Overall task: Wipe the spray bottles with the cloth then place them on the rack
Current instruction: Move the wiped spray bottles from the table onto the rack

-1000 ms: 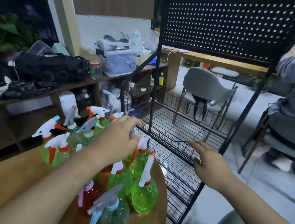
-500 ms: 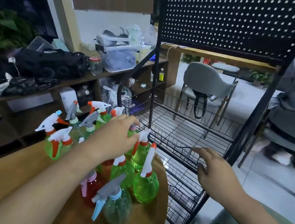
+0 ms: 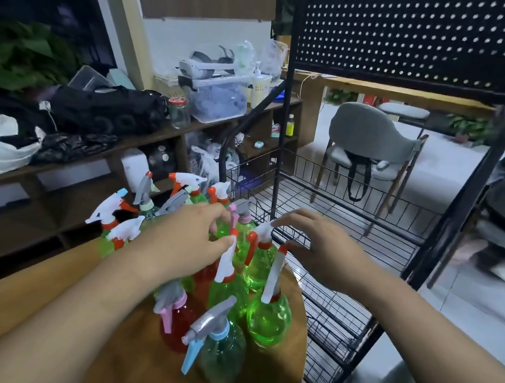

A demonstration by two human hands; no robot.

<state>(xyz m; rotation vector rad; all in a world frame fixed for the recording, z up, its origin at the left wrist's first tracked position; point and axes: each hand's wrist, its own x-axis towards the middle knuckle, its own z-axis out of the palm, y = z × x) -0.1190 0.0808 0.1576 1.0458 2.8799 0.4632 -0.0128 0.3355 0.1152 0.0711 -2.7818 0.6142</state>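
Now both hands over the bottles, none lifted yet

Lately the right hand (image 3: 325, 255) was out over the front rail of the rack (image 3: 284, 133); it has since swung off the rail and in to the bottles beside the rack; the left hand (image 3: 192, 241) has kept its place on top of the cluster, shifting only a little.

Reading: this looks like the choosing of a bottle; wiping not begun, nothing on the rack's wire shelves; no cloth to be seen in either hand, so one must be found before the first bottle goes across.

Hands: right hand loose, fingers bent and spread, fingertips (image 3: 276, 222) at the white sprayer head (image 3: 264, 230) of a green bottle nearest the rack, not closed round it; left hand curled down over several heads, thumb against a white trigger; whether it actually grips one, cannot tell.

Spray bottles (image 3: 267, 318): a tight cluster standing upright on the round wooden table (image 3: 274, 376), which sits right against the rack's front edge; mostly clear green bodies, round-bellied, with white heads and orange-red collars; one red bottle (image 3: 177, 322) with a grey head and pink trigger; one with a grey head and blue trigger (image 3: 219, 350) farthest from the rack's shelf; heads point every way, packed close enough that lifting one could knock its neighbours.
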